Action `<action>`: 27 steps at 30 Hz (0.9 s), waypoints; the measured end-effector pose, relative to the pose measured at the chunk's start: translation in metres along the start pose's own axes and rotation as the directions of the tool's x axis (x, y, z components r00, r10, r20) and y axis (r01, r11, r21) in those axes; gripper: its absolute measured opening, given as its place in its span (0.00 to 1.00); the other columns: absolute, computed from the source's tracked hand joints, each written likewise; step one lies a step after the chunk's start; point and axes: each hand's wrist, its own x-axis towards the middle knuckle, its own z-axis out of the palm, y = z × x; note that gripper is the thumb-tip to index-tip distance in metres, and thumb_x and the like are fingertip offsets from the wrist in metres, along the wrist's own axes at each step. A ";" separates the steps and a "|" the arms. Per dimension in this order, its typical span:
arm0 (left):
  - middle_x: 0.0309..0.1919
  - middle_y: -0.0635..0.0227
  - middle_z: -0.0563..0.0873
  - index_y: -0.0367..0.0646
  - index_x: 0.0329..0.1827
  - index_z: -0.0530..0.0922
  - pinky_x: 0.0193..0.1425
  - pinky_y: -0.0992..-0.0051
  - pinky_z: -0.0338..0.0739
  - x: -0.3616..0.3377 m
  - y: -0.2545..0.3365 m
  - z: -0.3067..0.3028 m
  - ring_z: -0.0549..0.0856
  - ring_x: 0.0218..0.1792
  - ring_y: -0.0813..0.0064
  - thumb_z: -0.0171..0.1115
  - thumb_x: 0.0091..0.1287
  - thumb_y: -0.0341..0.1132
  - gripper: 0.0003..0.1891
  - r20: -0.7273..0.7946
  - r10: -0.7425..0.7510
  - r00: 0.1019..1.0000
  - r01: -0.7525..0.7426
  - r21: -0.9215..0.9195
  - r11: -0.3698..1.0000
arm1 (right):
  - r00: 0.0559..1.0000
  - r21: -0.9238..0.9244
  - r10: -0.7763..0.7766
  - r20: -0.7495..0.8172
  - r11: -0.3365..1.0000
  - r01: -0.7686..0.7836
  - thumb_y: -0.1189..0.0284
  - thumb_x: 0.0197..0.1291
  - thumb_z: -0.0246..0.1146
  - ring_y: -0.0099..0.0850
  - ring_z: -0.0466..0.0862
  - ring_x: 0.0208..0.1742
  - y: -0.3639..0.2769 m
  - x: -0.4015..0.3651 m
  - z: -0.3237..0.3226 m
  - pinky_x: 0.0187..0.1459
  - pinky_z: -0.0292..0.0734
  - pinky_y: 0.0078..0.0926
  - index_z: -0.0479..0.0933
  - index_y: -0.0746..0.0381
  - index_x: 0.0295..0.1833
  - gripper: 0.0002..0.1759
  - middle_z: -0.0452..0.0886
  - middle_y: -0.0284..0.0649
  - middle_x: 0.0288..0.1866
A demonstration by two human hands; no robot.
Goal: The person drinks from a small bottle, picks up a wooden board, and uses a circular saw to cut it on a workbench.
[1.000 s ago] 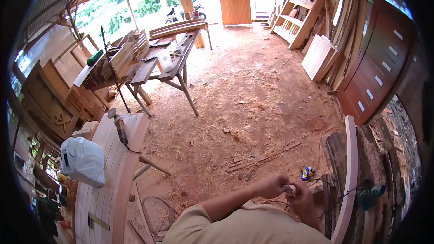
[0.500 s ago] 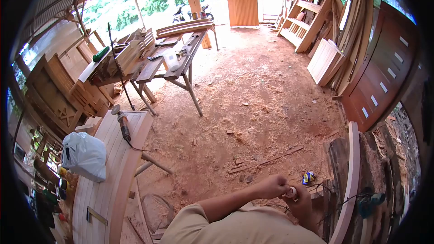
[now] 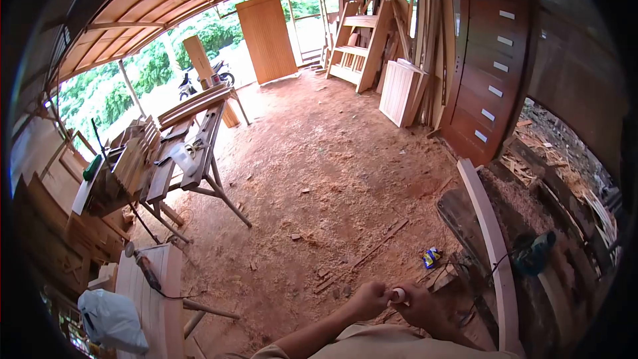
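one small pale round object (image 3: pixel 398 295), between the two hands, gripped in the curled right hand (image 3: pixel 420 306); left hand (image 3: pixel 369 300) beside it, fingers bent inward, hold on it cannot be told. one blue-and-yellow packet (image 3: pixel 432 257), just beyond the right hand; one long pale beam (image 3: pixel 488 246), to that hand's right.

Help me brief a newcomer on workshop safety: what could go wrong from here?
The small, round, whitish object between the left hand and right hand might slip and get lost on the reddish-brown, shaving-strewn floor.

The thin black cord over the edge of the pale plank bench could be snagged, perhaps dragging off the dark, disc-tipped power tool.

If the long, pale wooden beam shifts, it might pull the dark cord crossing it.
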 end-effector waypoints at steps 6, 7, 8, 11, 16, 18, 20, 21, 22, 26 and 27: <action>0.32 0.60 0.86 0.36 0.38 0.82 0.38 0.73 0.82 -0.013 0.042 -0.002 0.86 0.34 0.70 0.67 0.67 0.31 0.06 -0.296 0.731 0.615 -0.733 0.129 0.668 | 0.953 0.588 0.249 0.175 0.749 -0.304 0.71 0.64 0.66 0.26 0.80 0.39 0.002 -0.019 -0.001 0.42 0.76 0.26 0.72 0.64 0.58 0.19 0.79 0.39 0.39; 0.32 0.60 0.86 0.36 0.38 0.82 0.38 0.73 0.82 -0.014 0.044 -0.004 0.86 0.34 0.70 0.67 0.67 0.31 0.06 -0.293 0.733 0.614 -0.732 0.134 0.668 | 0.954 0.592 0.245 0.173 0.748 -0.300 0.71 0.64 0.66 0.26 0.80 0.39 0.003 -0.022 -0.003 0.42 0.76 0.26 0.72 0.64 0.58 0.19 0.79 0.39 0.39; 0.34 0.59 0.86 0.35 0.35 0.82 0.40 0.70 0.82 -0.019 0.054 -0.008 0.86 0.34 0.64 0.66 0.67 0.30 0.06 -0.204 0.767 0.608 -0.757 0.141 0.638 | 0.937 0.655 0.257 0.238 0.669 -0.350 0.70 0.67 0.64 0.24 0.79 0.39 -0.003 -0.026 -0.010 0.42 0.75 0.25 0.70 0.64 0.60 0.20 0.79 0.37 0.39; 0.39 0.58 0.85 0.34 0.35 0.82 0.43 0.66 0.83 -0.017 0.061 -0.020 0.86 0.37 0.59 0.66 0.65 0.28 0.05 -0.031 0.818 0.574 -0.798 0.205 0.567 | 0.903 0.724 0.258 0.344 0.539 -0.430 0.68 0.70 0.60 0.22 0.79 0.38 0.000 -0.028 -0.016 0.41 0.75 0.23 0.69 0.63 0.61 0.19 0.79 0.36 0.39; 0.46 0.62 0.85 0.37 0.39 0.84 0.42 0.68 0.84 -0.012 0.078 -0.043 0.86 0.41 0.62 0.67 0.61 0.26 0.05 0.160 0.901 0.404 -0.875 0.357 0.328 | 0.870 0.786 0.286 0.402 0.380 -0.488 0.67 0.69 0.61 0.22 0.79 0.37 0.012 -0.031 -0.011 0.39 0.74 0.21 0.71 0.63 0.58 0.17 0.81 0.37 0.39; 0.45 0.62 0.85 0.37 0.37 0.82 0.43 0.67 0.83 -0.013 0.084 -0.050 0.85 0.43 0.63 0.65 0.60 0.25 0.04 0.272 0.870 0.411 -0.844 0.473 0.251 | 0.933 0.761 0.257 0.252 0.543 -0.355 0.66 0.69 0.61 0.22 0.80 0.37 0.012 -0.029 -0.008 0.37 0.74 0.21 0.73 0.63 0.55 0.15 0.81 0.37 0.39; 0.44 0.62 0.85 0.37 0.36 0.81 0.43 0.67 0.83 -0.013 0.085 -0.057 0.85 0.43 0.62 0.65 0.59 0.27 0.04 0.300 0.858 0.417 -0.840 0.488 0.237 | 0.925 0.795 0.277 0.259 0.482 -0.367 0.65 0.69 0.61 0.22 0.80 0.37 0.002 -0.025 -0.010 0.38 0.74 0.21 0.73 0.63 0.54 0.15 0.82 0.36 0.38; 0.44 0.62 0.85 0.38 0.35 0.81 0.44 0.67 0.83 -0.011 0.087 -0.059 0.85 0.43 0.62 0.65 0.59 0.28 0.04 0.322 0.853 0.411 -0.837 0.504 0.213 | 0.918 0.776 0.296 0.266 0.500 -0.386 0.65 0.70 0.61 0.22 0.80 0.37 -0.005 -0.023 -0.012 0.38 0.74 0.21 0.74 0.63 0.53 0.14 0.81 0.36 0.38; 0.43 0.62 0.85 0.38 0.34 0.80 0.44 0.66 0.83 -0.008 0.089 -0.061 0.85 0.43 0.61 0.65 0.59 0.29 0.04 0.344 0.850 0.399 -0.833 0.523 0.180 | 0.912 0.754 0.311 0.267 0.522 -0.398 0.65 0.70 0.60 0.22 0.80 0.37 -0.008 -0.020 -0.014 0.37 0.74 0.20 0.74 0.63 0.52 0.14 0.81 0.36 0.37; 0.41 0.64 0.84 0.39 0.33 0.79 0.47 0.67 0.83 -0.011 0.107 -0.076 0.85 0.44 0.64 0.65 0.57 0.30 0.05 0.397 0.891 0.220 -0.842 0.538 -0.032 | 0.923 0.766 0.261 0.282 0.518 -0.380 0.61 0.72 0.59 0.19 0.78 0.34 -0.020 -0.008 -0.015 0.35 0.72 0.19 0.74 0.62 0.49 0.14 0.80 0.34 0.36; 0.41 0.64 0.84 0.39 0.33 0.79 0.47 0.67 0.83 -0.013 0.108 -0.078 0.85 0.44 0.64 0.65 0.57 0.30 0.05 0.401 0.889 0.219 -0.843 0.537 -0.034 | 0.924 0.769 0.260 0.279 0.516 -0.378 0.61 0.72 0.59 0.19 0.78 0.34 -0.021 -0.004 -0.015 0.35 0.72 0.19 0.74 0.62 0.49 0.14 0.80 0.34 0.36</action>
